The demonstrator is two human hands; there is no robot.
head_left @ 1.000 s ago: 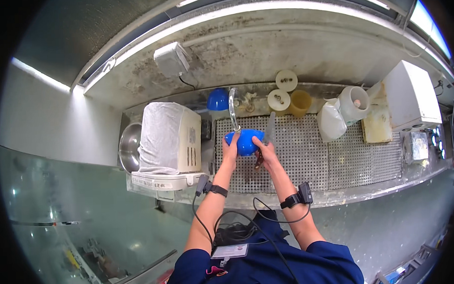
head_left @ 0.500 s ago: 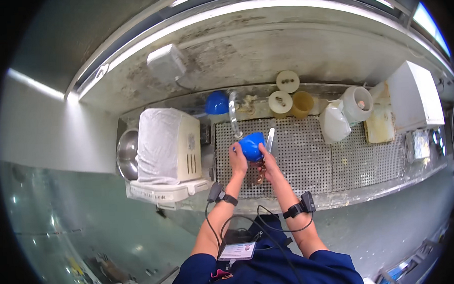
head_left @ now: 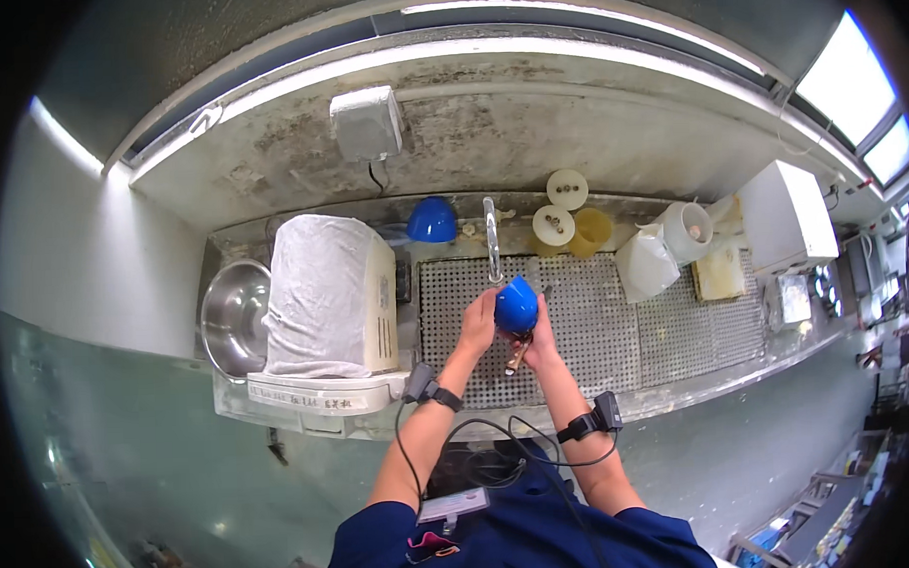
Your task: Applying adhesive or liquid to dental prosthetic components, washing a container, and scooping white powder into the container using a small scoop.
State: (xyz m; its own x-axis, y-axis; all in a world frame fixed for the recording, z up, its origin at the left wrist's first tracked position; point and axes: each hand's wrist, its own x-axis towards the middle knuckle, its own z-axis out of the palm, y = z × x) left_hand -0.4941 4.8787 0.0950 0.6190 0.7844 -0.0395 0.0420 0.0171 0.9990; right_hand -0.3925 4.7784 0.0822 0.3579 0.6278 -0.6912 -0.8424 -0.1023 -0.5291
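On the table (head_left: 669,397), a perforated mat (head_left: 586,329) is lying. Above it, the left hand (head_left: 479,323) and right hand (head_left: 542,339) are holding a bowl (head_left: 515,304) between them, a tool (head_left: 518,356) projecting from the right hand toward the person. A tap (head_left: 492,233) is standing just behind the bowl. To the mat's left, a machine (head_left: 381,302) is sitting under a cloth (head_left: 320,299), with a basin (head_left: 223,317) resting on its left. Behind the mat, a second bowl (head_left: 432,222) is lying left of the tap; two lids (head_left: 554,225) and a tub (head_left: 592,234) are resting right of it. Farther right, a bag (head_left: 646,265) is standing before a bucket (head_left: 686,234), and a slab (head_left: 720,275) is lying left of a box (head_left: 793,217).
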